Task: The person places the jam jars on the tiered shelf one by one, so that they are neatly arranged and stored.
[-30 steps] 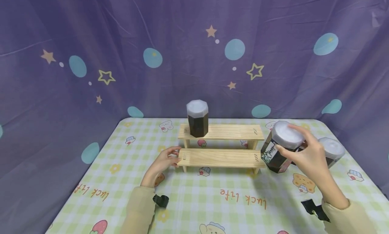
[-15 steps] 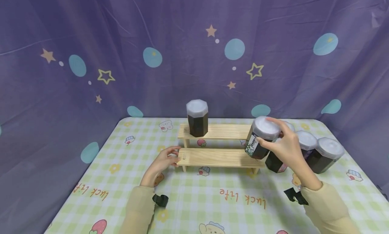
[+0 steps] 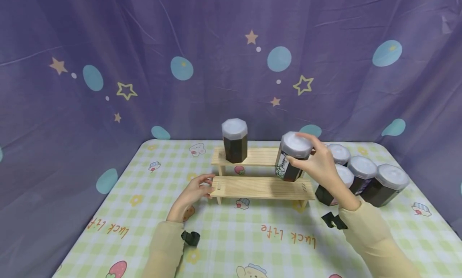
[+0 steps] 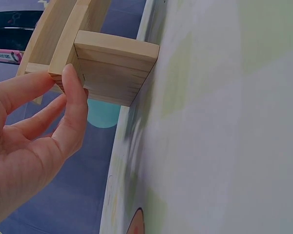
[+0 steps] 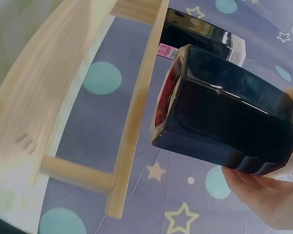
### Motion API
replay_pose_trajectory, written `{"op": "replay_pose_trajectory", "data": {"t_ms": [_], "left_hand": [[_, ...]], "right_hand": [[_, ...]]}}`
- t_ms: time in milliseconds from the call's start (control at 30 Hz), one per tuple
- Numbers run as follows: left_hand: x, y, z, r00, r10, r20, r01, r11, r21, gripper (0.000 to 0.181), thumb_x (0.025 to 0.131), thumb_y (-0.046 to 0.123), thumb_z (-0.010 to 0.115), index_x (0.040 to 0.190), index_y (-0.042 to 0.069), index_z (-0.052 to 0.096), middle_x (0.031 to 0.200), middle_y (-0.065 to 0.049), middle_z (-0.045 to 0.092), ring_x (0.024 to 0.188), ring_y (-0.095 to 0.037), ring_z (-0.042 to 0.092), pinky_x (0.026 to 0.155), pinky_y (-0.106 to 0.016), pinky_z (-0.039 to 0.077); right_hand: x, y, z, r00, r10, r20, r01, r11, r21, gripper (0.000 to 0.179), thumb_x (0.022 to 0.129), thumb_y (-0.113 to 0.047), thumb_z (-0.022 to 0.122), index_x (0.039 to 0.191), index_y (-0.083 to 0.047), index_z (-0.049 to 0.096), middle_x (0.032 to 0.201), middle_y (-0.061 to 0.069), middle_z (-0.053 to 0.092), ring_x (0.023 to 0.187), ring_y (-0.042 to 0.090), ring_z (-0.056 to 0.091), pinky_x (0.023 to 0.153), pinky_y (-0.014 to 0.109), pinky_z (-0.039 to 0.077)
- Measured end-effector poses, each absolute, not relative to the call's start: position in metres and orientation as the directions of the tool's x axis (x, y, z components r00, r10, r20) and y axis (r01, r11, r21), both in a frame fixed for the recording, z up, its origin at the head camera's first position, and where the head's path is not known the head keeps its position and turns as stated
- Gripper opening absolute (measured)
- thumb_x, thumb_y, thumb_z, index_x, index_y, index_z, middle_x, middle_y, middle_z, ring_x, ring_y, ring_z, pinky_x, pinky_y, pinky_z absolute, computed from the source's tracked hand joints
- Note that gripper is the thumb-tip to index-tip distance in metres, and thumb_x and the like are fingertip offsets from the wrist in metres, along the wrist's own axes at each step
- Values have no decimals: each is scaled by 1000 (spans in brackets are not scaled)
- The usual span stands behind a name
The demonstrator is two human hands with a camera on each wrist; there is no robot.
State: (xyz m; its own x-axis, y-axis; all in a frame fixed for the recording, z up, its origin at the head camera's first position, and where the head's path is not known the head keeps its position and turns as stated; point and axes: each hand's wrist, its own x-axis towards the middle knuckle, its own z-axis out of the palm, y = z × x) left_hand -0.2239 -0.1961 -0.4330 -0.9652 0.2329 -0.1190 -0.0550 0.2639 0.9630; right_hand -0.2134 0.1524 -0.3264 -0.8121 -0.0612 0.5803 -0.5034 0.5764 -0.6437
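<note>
My right hand [image 3: 321, 163] grips a dark eight-sided jar [image 3: 286, 165] near its whitish lid, thumb on one side and fingers on the other. The jar tilts slightly, held in the air over the right part of a two-step wooden rack [image 3: 256, 187]. In the right wrist view, the base of the held jar [image 5: 229, 112] hangs apart from the boards. A similar jar [image 3: 235, 149] stands upright at the left of the upper step. My left hand [image 3: 193, 193] holds the left end of the lower step; in the left wrist view its fingertips pinch the board's corner [image 4: 63, 53].
Several more dark jars with whitish lids [image 3: 390, 181] stand close together on the table, right of the rack. A checked cloth [image 3: 223, 234] covers the table. Behind it hangs a purple curtain [image 3: 216, 97] with stars and blue spots.
My right hand has carried the jar left and slightly up, from beside the rack to over its right part. The jars behind it have come into view. My left hand stays put.
</note>
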Motion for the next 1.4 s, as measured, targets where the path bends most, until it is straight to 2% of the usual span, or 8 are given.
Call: {"op": "replay_pose_trajectory", "data": {"t_ms": [200, 400, 533, 633, 800, 967, 1400], "left_hand": [[-225, -197, -433, -960, 253, -117, -47, 267, 963, 51, 84, -2, 54, 131, -4, 37, 107, -21, 42, 69, -15, 56, 67, -35, 55], [-220, -195, -421, -953, 278, -120, -48, 252, 966, 51, 84, -4, 52, 132, -7, 34, 107, -23, 42, 69, -16, 56, 72, -48, 52], [-213, -192, -410, -952, 283, -116, -41, 260, 965, 50, 85, -5, 51, 131, -9, 33, 107, -24, 42, 69, -16, 56, 74, -51, 50], [-211, -191, -407, -953, 279, -117, -42, 262, 964, 50, 85, -4, 51, 131, -9, 33, 107, -24, 42, 69, -16, 56, 75, -52, 49], [-211, -191, -407, -955, 270, -120, -45, 268, 962, 50, 84, -5, 51, 131, -9, 34, 107, -24, 42, 68, -15, 56, 72, -45, 53], [-211, -191, -406, -957, 265, -121, -46, 275, 960, 49, 84, -5, 51, 131, -9, 34, 106, -24, 42, 68, -15, 55, 71, -42, 54], [-210, -192, -406, -950, 291, -112, -35, 258, 965, 50, 86, -4, 50, 132, -9, 32, 108, -26, 41, 74, -18, 56, 74, -49, 51]], "right_hand": [[-221, 142, -324, -807, -83, 585, -522, 563, -641, 63, 65, -18, 77, 121, -9, 51, 109, 17, 54, 81, 24, 57, 64, 37, 50], [-228, 132, -320, -828, -87, 555, -505, 547, -667, 62, 66, -20, 77, 122, -10, 51, 109, 17, 53, 81, 25, 56, 65, 36, 49], [-233, 126, -317, -830, -89, 550, -502, 546, -670, 63, 64, -20, 78, 121, -10, 51, 108, 17, 54, 81, 25, 56, 63, 34, 49], [-238, 121, -316, -834, -90, 545, -498, 550, -671, 63, 64, -20, 78, 120, -10, 51, 109, 18, 54, 83, 27, 56, 63, 35, 49], [-245, 117, -316, -851, -102, 515, -480, 551, -683, 63, 66, -23, 77, 122, -11, 50, 111, 18, 54, 87, 29, 56, 65, 38, 50], [-252, 112, -315, -858, -104, 503, -471, 550, -689, 62, 67, -24, 76, 122, -12, 50, 109, 17, 55, 84, 28, 56, 64, 36, 49], [-264, 104, -316, -850, -120, 513, -485, 559, -672, 61, 66, -25, 76, 120, -11, 51, 109, 16, 57, 86, 28, 55, 67, 37, 48]]}}
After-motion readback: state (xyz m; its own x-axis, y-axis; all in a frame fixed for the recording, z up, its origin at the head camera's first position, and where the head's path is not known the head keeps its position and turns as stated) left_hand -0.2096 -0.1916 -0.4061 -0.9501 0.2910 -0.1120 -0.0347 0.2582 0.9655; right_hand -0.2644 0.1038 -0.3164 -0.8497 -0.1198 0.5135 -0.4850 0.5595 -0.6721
